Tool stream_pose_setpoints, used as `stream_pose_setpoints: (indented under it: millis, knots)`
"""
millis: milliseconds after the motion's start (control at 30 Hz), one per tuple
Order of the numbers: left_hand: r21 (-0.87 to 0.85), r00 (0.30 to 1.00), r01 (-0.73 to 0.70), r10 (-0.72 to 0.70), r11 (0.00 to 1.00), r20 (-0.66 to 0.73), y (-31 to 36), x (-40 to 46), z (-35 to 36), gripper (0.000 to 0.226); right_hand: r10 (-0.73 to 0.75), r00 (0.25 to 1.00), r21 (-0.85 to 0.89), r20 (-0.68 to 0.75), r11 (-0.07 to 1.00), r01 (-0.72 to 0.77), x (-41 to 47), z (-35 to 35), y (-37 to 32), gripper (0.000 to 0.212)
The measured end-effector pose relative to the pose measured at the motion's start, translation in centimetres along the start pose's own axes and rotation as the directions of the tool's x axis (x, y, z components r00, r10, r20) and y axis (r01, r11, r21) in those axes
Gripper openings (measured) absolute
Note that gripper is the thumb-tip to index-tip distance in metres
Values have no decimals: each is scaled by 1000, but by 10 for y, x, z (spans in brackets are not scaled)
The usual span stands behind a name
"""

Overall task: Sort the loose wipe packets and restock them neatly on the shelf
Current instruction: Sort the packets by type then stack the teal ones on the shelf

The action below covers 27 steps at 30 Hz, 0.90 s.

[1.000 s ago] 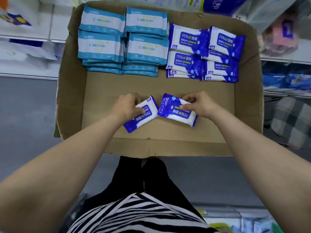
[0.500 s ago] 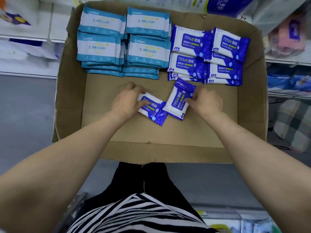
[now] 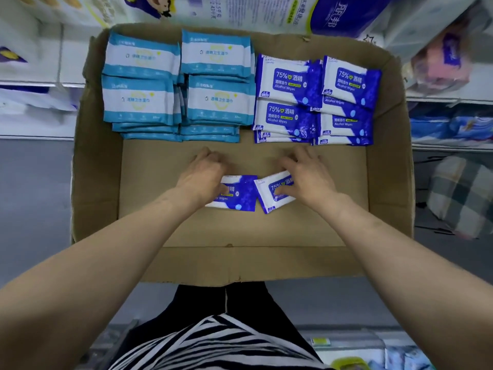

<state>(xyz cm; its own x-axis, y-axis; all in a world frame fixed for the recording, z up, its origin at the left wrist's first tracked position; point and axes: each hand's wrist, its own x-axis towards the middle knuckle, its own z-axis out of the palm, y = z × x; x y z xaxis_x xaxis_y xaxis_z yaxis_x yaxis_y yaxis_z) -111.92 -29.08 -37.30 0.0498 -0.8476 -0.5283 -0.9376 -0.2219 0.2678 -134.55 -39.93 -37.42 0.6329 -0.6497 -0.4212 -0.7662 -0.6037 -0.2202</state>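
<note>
Two loose blue-and-white alcohol wipe packets lie side by side in the middle of a shallow cardboard box (image 3: 386, 182). My left hand (image 3: 202, 177) grips the left packet (image 3: 238, 194) with fingers curled over its left end. My right hand (image 3: 306, 177) holds the right packet (image 3: 272, 194), thumb on its printed face. At the box's back, teal-and-white packets (image 3: 176, 86) sit in neat stacks on the left. Blue alcohol wipe packets (image 3: 314, 100) are stacked on the right.
Store shelves (image 3: 34, 84) with packaged goods flank the box on both sides. Large paper-product packs (image 3: 338, 14) stand behind it. A plaid bag (image 3: 461, 196) lies at the right. The grey floor shows below, with my striped top and dark trousers.
Both hands turned their packets: each was upside down or tilted, and now lies nearly level with its print upright. The two packets ended up side by side at mid box.
</note>
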Motion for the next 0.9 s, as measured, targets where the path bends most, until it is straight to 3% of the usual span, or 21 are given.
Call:
stream_pose_setpoints:
  millis: [133,267,467,633,733,900]
  knots:
    - [-108,991,54,-39,993,131,18,21,-28,22,37,998,235,54,971,-49,-4,-15,20,23]
    - [-70,999,2,0,998,35,43,44,-75,30,137,989,377,53,915,-147,2,-63,51,15]
    - [-81,984,-55,40,995,-174,77,91,-138,27,214,973,323,-82,930,-177,33,-144,97,27]
    - [-15,919,-143,127,990,-374,88,120,-155,58,286,937,148,-199,954,-260,62,-158,110,49]
    - [-12,944,-146,136,989,-299,86,119,-131,47,280,922,218,-266,950,-225,64,-138,99,42]
    - [64,976,-153,161,986,-144,76,111,-99,66,259,965,181,-38,952,-249,58,-105,81,70]
